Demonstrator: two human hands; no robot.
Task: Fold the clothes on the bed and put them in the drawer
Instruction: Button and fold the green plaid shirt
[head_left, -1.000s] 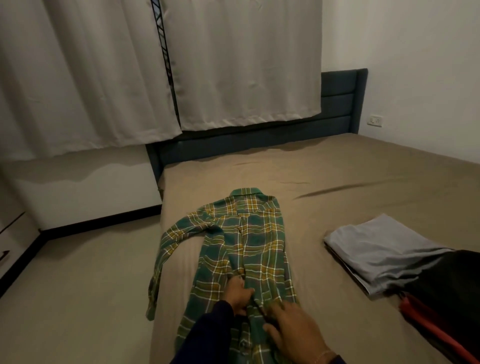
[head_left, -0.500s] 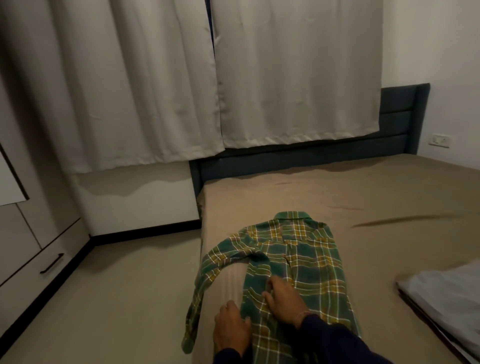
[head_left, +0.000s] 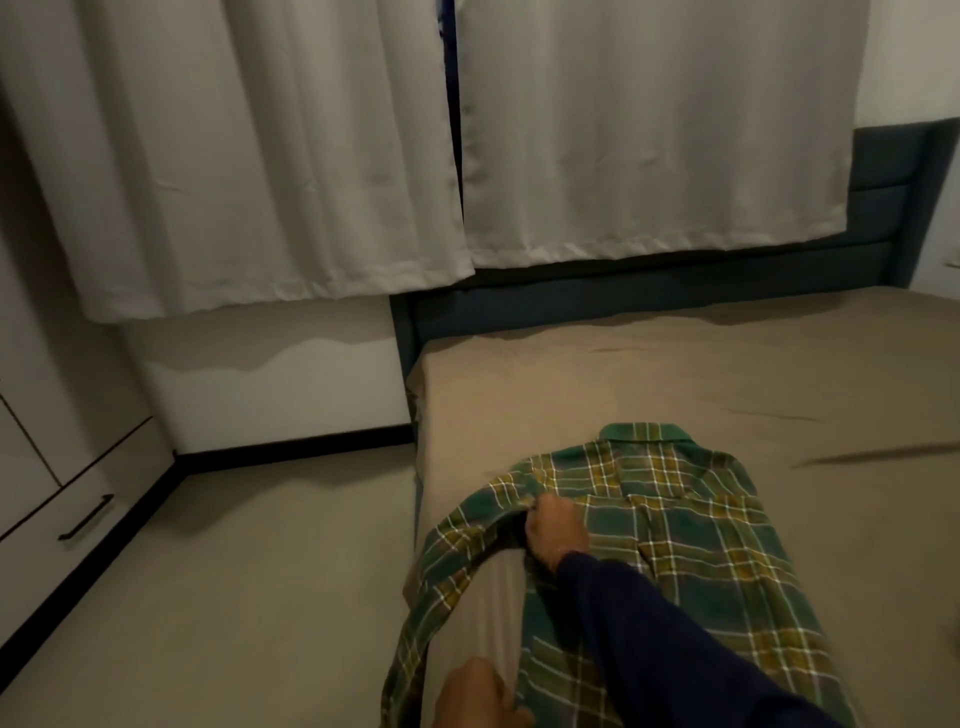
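1. The green plaid shirt (head_left: 691, 545) lies flat near the bed's (head_left: 649, 374) left edge, one sleeve hanging over it.
2. The right hand (head_left: 557, 530) pinches the shirt at the armpit.
3. The left hand (head_left: 475, 699) grips the shirt's side lower down.

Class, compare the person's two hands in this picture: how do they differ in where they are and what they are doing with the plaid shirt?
The right hand reaches across to the shirt at the sleeve's join near the shoulder; the left hand sits nearer the camera, at the bottom edge.
The right hand grips a bunch of cloth; the left hand touches the shirt's side edge, grip unclear.
The right forearm shows a dark sleeve; the left arm is out of frame.
Both are at the shirt's left side.
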